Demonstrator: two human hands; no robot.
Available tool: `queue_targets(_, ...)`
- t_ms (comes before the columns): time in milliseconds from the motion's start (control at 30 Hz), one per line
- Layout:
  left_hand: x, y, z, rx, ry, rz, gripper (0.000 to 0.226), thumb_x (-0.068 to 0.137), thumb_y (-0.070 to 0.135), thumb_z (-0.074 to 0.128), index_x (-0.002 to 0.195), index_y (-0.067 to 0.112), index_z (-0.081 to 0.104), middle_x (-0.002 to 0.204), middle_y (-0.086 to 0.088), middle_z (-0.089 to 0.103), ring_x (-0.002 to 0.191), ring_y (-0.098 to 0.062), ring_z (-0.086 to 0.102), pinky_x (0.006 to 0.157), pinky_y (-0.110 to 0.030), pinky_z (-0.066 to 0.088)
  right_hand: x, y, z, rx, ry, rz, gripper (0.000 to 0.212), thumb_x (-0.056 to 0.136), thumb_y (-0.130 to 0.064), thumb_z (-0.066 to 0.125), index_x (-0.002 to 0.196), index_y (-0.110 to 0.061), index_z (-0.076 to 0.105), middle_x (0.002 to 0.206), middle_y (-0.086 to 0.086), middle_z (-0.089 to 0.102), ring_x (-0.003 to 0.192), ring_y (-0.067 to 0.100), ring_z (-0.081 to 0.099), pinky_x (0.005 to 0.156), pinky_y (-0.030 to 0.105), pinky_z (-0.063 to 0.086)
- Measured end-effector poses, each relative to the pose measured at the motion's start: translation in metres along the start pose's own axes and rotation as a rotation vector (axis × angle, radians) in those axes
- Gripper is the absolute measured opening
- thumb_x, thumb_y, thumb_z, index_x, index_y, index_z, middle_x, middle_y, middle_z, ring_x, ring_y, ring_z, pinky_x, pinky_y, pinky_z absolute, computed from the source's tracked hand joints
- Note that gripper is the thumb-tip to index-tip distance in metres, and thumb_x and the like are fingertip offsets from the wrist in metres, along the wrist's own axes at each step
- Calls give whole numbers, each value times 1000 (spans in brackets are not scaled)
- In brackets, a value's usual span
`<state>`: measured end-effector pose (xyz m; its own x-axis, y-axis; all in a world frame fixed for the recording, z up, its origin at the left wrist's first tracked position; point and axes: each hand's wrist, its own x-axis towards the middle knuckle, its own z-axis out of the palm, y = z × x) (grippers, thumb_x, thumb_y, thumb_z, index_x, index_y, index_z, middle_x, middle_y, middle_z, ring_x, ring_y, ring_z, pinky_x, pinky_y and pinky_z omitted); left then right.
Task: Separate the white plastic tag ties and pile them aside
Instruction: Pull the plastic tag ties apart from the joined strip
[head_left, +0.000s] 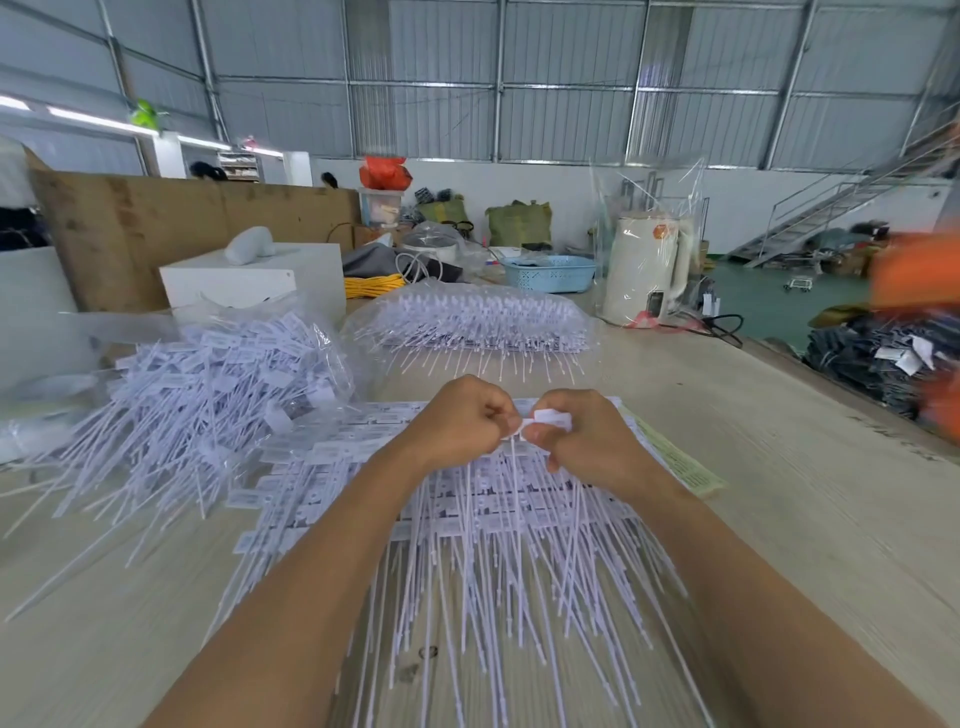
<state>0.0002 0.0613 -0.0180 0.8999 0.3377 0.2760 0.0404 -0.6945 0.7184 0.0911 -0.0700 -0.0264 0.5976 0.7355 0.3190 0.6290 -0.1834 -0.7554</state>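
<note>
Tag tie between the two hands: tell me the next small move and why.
Probably pull the hands apart to snap the tie off the joined stack. Left hand and right hand both pinch at its white head, while its tail still runs down among the others. Once free, it would likely go to the loose pile at left.

walls: grey corrugated metal (571, 78) | stairs: metal staircase (831, 208), right | floor: green (769, 306) | surface: pale wooden table (805, 493)
</note>
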Motion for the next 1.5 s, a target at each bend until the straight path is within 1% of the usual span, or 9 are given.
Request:
queue_targets(133,1,0,-4,-174,20,-146,29,86,-1,61,59,10,65,35,10,46,32,0,39,41,-13,33,2,-4,11,-202,148,-142,7,83,-6,66,86,-1,62,87,8,56,81,21,54,68,24,36)
queue_targets(267,0,3,-7,-353,9,-234,58,85,-9,56,32,15,56,32,7,39,29,-3,33,36,-11,28,0,-10,16,-413,192,-367,6,77,4,64,81,6,60,86,17,56,79,32,54,65,33,37)
queue_targets(367,-3,5,-13,-331,-7,-246,43,83,-11,55,46,9,63,34,2,39,32,-9,32,40,-15,27,4,-9,0,-447,340,-361,4,81,6,59,80,6,63,86,16,57,74,26,53,61,25,34)
queue_targets(500,-4,0,-13,-248,7,-251,20,87,-2,58,71,-6,69,39,-2,43,38,-13,35,45,-17,32,4,2,-58,398,613,93,11,88,-6,60,78,-2,61,71,8,52,61,20,50,51,24,43)
queue_targets(600,-1,1,-3,-190,-1,-193,22,92,6,56,84,-10,69,47,-2,52,45,-12,44,55,-21,38,-5,-9,-56,708,324,203,5,86,0,60,82,1,60,68,10,52,51,13,50,41,17,41)
queue_targets(800,-5,-2,-3,-161,-111,-152,28,84,-10,53,69,9,66,57,-3,59,52,-11,51,58,-23,42,-5,-21,-9,470,-103,127,18,88,-2,60,70,-4,60,58,2,56,54,12,53,47,21,45)
queue_targets(1200,-2,2,1,-127,-53,-42,12,81,6,71,88,12,62,76,-7,59,69,-17,54,72,-37,48,1,-5,6,226,-52,72,17,85,-11,67,70,-10,59,67,7,59,54,12,57,52,25,49)
queue_targets(1367,-6,0,-4,-305,-115,-108,26,81,-3,67,99,12,55,89,-7,60,75,-12,60,71,-20,53,0,-4,1,181,5,38,14,84,-12,68,75,-5,60,55,2,51,40,3,47,45,18,37)
queue_targets(1500,-6,-7,-10,-51,-98,-120,15,87,24,67,76,13,67,74,0,66,66,-10,59,60,-14,46,3,-5,0,57,99,-4,14,84,-13,68,79,-2,62,61,1,50,49,7,43,47,19,36)
